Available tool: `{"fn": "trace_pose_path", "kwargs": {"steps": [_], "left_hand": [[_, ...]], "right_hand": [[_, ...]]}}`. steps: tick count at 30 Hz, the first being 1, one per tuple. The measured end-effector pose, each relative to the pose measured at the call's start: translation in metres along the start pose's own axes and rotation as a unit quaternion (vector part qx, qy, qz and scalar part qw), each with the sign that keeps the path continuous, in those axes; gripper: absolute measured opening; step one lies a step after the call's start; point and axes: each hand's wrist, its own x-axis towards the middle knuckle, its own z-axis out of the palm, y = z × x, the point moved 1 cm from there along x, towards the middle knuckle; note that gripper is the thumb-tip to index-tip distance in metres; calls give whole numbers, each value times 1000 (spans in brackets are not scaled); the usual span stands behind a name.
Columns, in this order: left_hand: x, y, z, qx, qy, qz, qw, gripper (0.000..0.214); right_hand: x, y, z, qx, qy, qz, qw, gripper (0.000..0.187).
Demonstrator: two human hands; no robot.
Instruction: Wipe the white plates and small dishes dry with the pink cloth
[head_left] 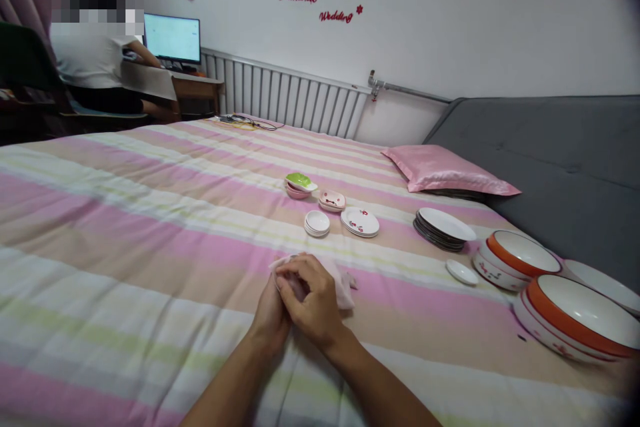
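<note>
Low over the bed, both hands meet around a thin pale pink-white cloth (343,292). My left hand (270,313) holds it from below and the left, with most of its fingers hidden. Bent over the top, my right hand (315,297) presses its fingers into the cloth. Whether something lies inside the folds I cannot tell. Just beyond the hands stand a stack of small white dishes (317,222), a stack of white plates with red flowers (360,221), pinkish square dishes (332,199) and a green leaf-shaped dish (300,180) on a pink bowl.
To the right are a stack of plates (443,225), a small white dish (461,272) and large orange-rimmed bowls (575,323). A pink pillow (447,170) rests by the grey headboard (550,147). Cables (245,122) lie at the far edge. A person (95,60) sits at a desk.
</note>
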Motion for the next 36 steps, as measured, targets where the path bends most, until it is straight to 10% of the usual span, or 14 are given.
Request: {"fn": "trace_pose_path", "kwargs": {"steps": [8,16,20,25,36], "left_hand": [[-1,6,-10,287,-7,158,945,33],[-1,15,-10,457,-30,259,851,66],[4,17,-18,450,2,275,850,66],[10,20,-26,566,14,305,766,62],[13,27,-24,419,19,183,889,57]], "right_hand": [[4,14,-6,129,90,159,975,10],[14,39,-15,375,130,319,860,21],[14,43,-15,431,135,359,816,25],[14,43,-12,443,127,361,811,26],[12,41,-8,445,88,364,813,26]]}}
